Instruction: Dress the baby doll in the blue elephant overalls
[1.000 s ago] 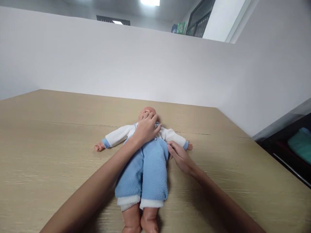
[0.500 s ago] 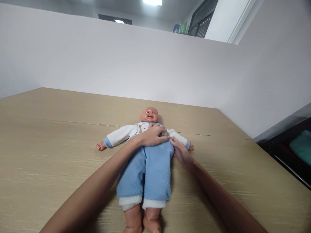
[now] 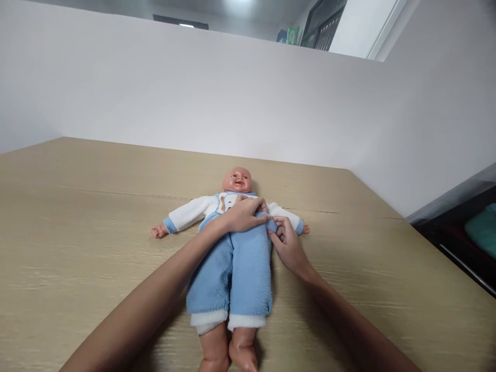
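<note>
A baby doll [image 3: 237, 179] lies on its back on the table, its head toward the wall. It wears a white top with blue cuffs [image 3: 189, 214] and blue fleece trousers [image 3: 251, 274] with white hems. My left hand [image 3: 246, 213] reaches across the doll's belly, thumb and fingers closed at the waistband on the right side. Beside it, my right hand [image 3: 284, 238] pinches a fold of the trouser waist between thumb and fingers. Part of the top's animal print is covered by my left hand.
The wooden table [image 3: 96, 232] stretches around the doll, with a seam running across it. A pale wall [image 3: 217, 98] stands behind. At the right, past the table edge, is a dark surface with a teal cloth [image 3: 482, 230].
My right hand has shifted from lying along the trousers' side to pinching a fold pulled slightly outward. My left hand stays at the waistband. The view has tipped slightly.
</note>
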Demonstrator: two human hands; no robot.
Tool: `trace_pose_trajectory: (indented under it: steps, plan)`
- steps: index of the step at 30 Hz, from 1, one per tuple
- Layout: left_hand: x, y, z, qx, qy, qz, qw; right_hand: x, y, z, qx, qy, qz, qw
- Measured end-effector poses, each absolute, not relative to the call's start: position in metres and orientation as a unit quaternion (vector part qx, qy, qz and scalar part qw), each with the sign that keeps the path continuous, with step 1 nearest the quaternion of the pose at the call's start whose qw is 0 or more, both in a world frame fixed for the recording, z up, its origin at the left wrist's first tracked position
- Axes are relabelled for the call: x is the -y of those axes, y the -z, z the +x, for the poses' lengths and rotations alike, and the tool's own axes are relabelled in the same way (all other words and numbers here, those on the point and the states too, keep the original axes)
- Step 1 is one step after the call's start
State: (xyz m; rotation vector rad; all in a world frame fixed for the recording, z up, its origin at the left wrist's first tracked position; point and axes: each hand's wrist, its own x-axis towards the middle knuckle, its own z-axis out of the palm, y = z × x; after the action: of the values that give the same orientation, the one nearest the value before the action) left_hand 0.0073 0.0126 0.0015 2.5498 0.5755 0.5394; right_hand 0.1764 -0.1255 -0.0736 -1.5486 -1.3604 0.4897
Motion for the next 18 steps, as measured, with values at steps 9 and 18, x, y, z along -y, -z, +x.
trace_pose_trajectory:
  steps: [9, 18]
  plan:
    - [-0.006, 0.001, 0.008, -0.212, -0.217, 0.934, 0.190, 0.141, 0.064, 0.204, 0.652, 0.043, -0.658, 0.374]
    - [-0.001, -0.012, 0.020, -0.203, -0.208, 0.953, 0.083, 0.136, 0.065, 0.267, 0.696, 0.069, -0.643, 0.310]
